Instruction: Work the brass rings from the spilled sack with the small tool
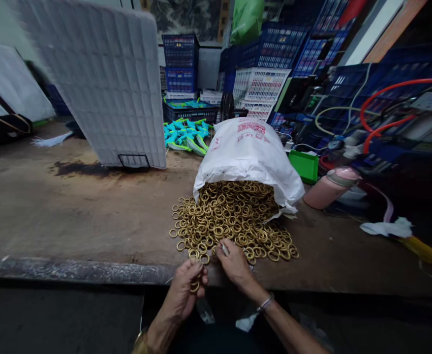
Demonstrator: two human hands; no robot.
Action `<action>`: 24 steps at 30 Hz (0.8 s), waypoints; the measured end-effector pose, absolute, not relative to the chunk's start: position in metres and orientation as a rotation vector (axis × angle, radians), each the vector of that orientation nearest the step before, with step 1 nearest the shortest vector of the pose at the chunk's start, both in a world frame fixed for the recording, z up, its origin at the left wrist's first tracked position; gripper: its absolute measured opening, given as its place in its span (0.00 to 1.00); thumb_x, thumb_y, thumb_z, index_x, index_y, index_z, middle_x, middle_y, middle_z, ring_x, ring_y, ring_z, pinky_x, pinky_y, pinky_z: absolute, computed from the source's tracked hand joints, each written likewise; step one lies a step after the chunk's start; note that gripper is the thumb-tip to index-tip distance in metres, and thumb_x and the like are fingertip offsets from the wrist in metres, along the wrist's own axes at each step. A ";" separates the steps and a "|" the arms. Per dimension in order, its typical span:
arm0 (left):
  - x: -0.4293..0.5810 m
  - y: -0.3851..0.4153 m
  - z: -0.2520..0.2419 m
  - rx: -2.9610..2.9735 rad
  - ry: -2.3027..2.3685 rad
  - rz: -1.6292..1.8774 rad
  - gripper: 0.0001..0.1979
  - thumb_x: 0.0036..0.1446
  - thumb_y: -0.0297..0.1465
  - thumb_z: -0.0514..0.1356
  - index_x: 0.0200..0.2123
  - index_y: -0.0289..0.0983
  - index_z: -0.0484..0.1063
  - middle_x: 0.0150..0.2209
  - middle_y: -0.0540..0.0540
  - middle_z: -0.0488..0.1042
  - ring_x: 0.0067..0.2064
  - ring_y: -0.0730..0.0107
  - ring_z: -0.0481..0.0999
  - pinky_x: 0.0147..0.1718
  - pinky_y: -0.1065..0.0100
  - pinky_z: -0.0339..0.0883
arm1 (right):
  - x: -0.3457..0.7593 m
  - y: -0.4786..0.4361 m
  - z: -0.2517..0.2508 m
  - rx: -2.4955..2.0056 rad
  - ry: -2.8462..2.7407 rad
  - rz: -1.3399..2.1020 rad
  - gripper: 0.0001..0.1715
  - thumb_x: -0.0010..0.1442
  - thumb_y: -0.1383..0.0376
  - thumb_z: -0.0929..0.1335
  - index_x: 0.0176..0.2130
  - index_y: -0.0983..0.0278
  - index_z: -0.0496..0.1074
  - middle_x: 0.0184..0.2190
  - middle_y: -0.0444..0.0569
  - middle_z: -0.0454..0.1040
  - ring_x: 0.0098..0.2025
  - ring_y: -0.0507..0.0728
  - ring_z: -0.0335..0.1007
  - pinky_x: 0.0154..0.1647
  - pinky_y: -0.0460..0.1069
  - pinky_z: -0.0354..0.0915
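Along the near bench edge (90, 270), the left hand (187, 282) is tightly pinching gold-coloured rings (195, 286) while the half-curled right hand (235, 263) is touching the pile (219, 211), hold unclear.

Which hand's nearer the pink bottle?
Right. The right hand is at the near edge of the ring pile, left of the pink bottle; the left hand, holding rings, is farther left, by the table edge.
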State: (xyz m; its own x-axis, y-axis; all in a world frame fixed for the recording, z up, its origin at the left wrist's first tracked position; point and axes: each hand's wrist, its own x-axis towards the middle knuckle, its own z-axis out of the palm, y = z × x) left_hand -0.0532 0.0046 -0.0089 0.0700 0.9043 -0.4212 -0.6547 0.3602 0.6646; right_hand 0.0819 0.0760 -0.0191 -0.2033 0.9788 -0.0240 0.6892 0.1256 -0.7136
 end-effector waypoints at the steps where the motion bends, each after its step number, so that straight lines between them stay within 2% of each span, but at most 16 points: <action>1: -0.050 0.006 -0.010 0.378 0.946 1.221 0.13 0.45 0.36 0.63 0.28 0.35 0.65 0.23 0.52 0.66 0.21 0.79 0.64 0.13 0.80 0.51 | 0.082 0.075 -0.017 -1.560 -1.853 0.974 0.07 0.53 0.64 0.60 0.25 0.63 0.61 0.20 0.41 0.63 0.24 0.50 0.58 0.25 0.44 0.51; 5: -0.041 0.011 -0.013 0.563 1.107 1.243 0.17 0.46 0.40 0.62 0.37 0.36 0.65 0.22 0.53 0.67 0.19 0.80 0.62 0.13 0.79 0.52 | 0.078 0.064 -0.008 -1.412 -1.513 1.404 0.08 0.52 0.60 0.61 0.25 0.62 0.59 0.16 0.37 0.60 0.19 0.48 0.53 0.22 0.43 0.53; 7: -0.038 0.013 -0.013 0.634 1.180 1.228 0.16 0.46 0.40 0.61 0.35 0.35 0.67 0.22 0.52 0.67 0.18 0.81 0.59 0.13 0.79 0.51 | 0.075 0.058 -0.004 -1.368 -1.426 1.510 0.09 0.51 0.59 0.62 0.26 0.62 0.59 0.16 0.36 0.60 0.17 0.47 0.50 0.20 0.43 0.51; 9: -0.037 0.013 -0.010 0.677 1.220 1.231 0.14 0.47 0.40 0.60 0.29 0.34 0.67 0.21 0.52 0.68 0.17 0.82 0.58 0.14 0.79 0.51 | 0.073 0.054 -0.002 -1.337 -1.416 1.558 0.10 0.51 0.59 0.62 0.25 0.62 0.59 0.16 0.36 0.60 0.17 0.46 0.50 0.20 0.43 0.51; 11: -0.038 0.013 -0.007 0.740 1.236 1.264 0.12 0.48 0.38 0.59 0.25 0.34 0.68 0.21 0.51 0.68 0.19 0.80 0.61 0.18 0.77 0.56 | 0.074 0.054 0.001 -1.327 -1.475 1.542 0.11 0.51 0.59 0.63 0.25 0.63 0.60 0.16 0.37 0.61 0.18 0.47 0.52 0.21 0.43 0.53; 14: -0.042 0.011 -0.005 0.958 1.299 1.335 0.09 0.50 0.35 0.58 0.25 0.34 0.70 0.23 0.49 0.71 0.26 0.72 0.68 0.28 0.73 0.63 | 0.076 0.057 0.007 -1.319 -1.620 1.441 0.12 0.53 0.57 0.62 0.25 0.63 0.61 0.18 0.39 0.62 0.22 0.48 0.56 0.25 0.43 0.55; 19: -0.045 0.009 -0.006 1.219 1.374 1.353 0.07 0.50 0.33 0.57 0.27 0.35 0.72 0.27 0.48 0.73 0.31 0.69 0.70 0.34 0.71 0.62 | 0.075 0.061 0.017 -1.392 -1.818 1.219 0.13 0.52 0.58 0.62 0.21 0.63 0.60 0.18 0.38 0.58 0.23 0.48 0.53 0.23 0.43 0.51; 21: -0.045 0.010 -0.004 1.146 1.330 1.313 0.08 0.51 0.34 0.57 0.27 0.35 0.71 0.26 0.49 0.71 0.29 0.71 0.68 0.31 0.72 0.61 | 0.074 0.061 0.018 -1.406 -1.820 1.209 0.14 0.51 0.59 0.62 0.19 0.63 0.58 0.17 0.38 0.56 0.22 0.48 0.51 0.23 0.43 0.50; 24: -0.045 0.009 0.001 0.896 1.231 1.172 0.12 0.51 0.39 0.57 0.26 0.35 0.67 0.19 0.54 0.64 0.19 0.79 0.60 0.19 0.77 0.55 | 0.072 0.061 0.015 -1.387 -1.747 1.314 0.14 0.51 0.58 0.61 0.20 0.63 0.58 0.17 0.38 0.56 0.22 0.48 0.51 0.23 0.43 0.51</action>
